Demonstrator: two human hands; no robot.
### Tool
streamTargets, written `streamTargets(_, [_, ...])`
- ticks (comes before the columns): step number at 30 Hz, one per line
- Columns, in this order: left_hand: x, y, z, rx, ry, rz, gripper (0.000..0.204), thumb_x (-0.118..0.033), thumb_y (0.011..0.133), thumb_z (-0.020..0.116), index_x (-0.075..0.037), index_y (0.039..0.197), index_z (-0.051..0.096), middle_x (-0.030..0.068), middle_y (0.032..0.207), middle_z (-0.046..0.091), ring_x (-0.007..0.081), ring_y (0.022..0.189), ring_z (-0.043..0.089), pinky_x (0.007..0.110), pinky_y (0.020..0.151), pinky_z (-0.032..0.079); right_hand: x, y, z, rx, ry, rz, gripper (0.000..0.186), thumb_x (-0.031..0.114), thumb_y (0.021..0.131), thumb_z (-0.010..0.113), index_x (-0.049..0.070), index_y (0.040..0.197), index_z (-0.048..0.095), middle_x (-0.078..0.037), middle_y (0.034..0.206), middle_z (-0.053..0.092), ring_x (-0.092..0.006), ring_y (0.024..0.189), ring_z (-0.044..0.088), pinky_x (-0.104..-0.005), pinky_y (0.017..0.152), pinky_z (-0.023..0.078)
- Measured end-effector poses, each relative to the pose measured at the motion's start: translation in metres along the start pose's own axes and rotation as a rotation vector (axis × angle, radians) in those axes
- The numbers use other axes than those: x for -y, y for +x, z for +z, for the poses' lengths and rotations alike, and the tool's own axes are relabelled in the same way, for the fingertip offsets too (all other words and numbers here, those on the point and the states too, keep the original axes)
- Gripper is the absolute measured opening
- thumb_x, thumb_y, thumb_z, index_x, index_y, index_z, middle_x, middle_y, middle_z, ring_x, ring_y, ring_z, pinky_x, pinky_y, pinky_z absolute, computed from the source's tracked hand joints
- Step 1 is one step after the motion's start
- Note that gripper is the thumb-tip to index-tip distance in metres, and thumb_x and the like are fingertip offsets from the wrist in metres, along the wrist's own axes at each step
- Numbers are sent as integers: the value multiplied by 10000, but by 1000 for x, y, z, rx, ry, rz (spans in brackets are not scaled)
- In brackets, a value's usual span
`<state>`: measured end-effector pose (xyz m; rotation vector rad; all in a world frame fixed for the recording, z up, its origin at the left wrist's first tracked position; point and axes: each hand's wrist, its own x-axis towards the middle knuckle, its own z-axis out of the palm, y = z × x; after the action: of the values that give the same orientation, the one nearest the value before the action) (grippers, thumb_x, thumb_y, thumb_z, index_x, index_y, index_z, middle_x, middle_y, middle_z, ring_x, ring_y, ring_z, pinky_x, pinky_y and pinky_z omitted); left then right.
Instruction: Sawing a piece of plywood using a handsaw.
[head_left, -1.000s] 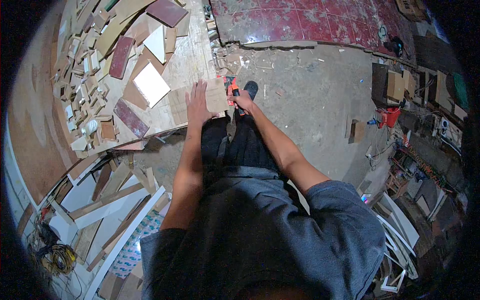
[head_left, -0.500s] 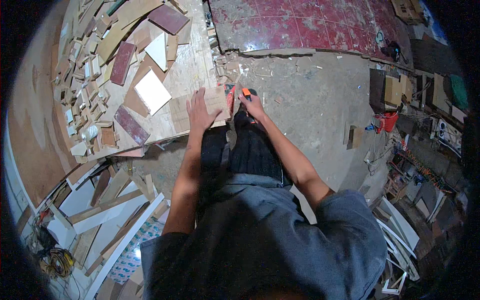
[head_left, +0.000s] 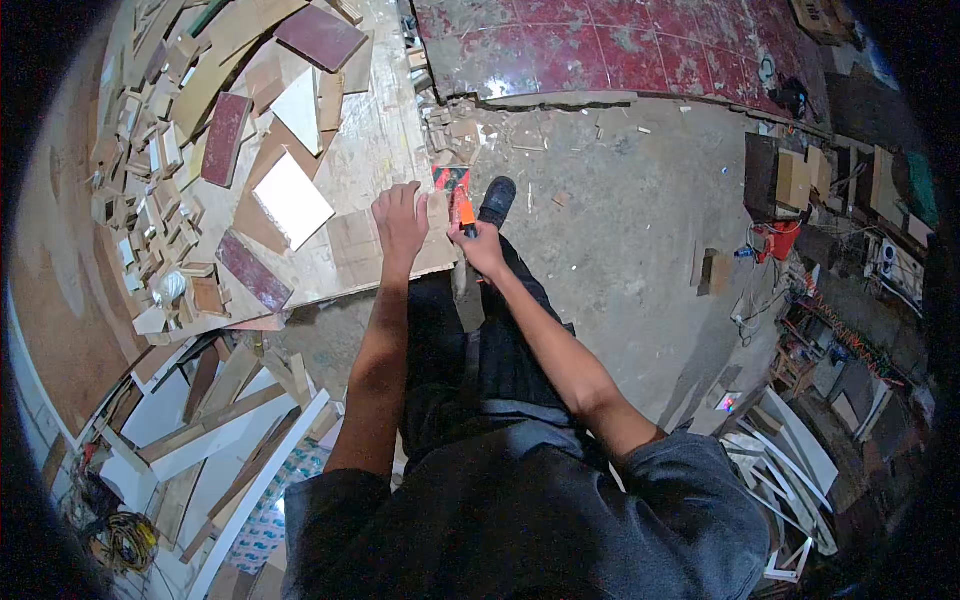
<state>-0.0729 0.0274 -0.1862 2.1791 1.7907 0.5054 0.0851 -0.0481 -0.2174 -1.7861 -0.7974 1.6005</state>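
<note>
My left hand lies flat on a thin pale wooden board at the right edge of the worktable, its fingers stretched forward and the thumb along its right side. Just beside that edge, my right hand is closed round an orange-and-black-handled tool. The tool points forward; its working end cannot be made out clearly. Close ahead of it is a red-and-black striped item, partly covered. My shoe stands on the floor to the right of the tool.
On the table lie a white panel, maroon pieces and many small wood offcuts. Long boards and strips lean at lower left. A red-tiled raised floor lies ahead; a red container and cables are at right.
My right hand has drawn back and left, bringing the orange-and-black-handled tool nearer to me. My left hand stays on the board, with its fingers closer together. My shoe shows more.
</note>
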Motion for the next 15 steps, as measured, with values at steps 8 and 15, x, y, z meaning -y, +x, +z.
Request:
streamTargets(8, [13, 4, 3, 6, -67, 9, 243, -192, 905, 654, -101, 1129, 630, 70, 1036, 638, 279, 966, 568, 432, 836, 396, -3, -14, 18, -32, 57, 48, 205, 226, 891, 742, 37, 862, 669, 43, 655, 553, -64, 564, 478, -287, 521, 388])
streamTargets(15, [6, 17, 11, -47, -136, -101, 165, -156, 939, 608, -96, 1081, 669, 64, 948, 694, 279, 867, 598, 427, 783, 411, -18, -7, 13, -86, -56, -69, 200, 209, 901, 727, 18, 882, 670, 26, 688, 595, -68, 620, 497, -291, 581, 419])
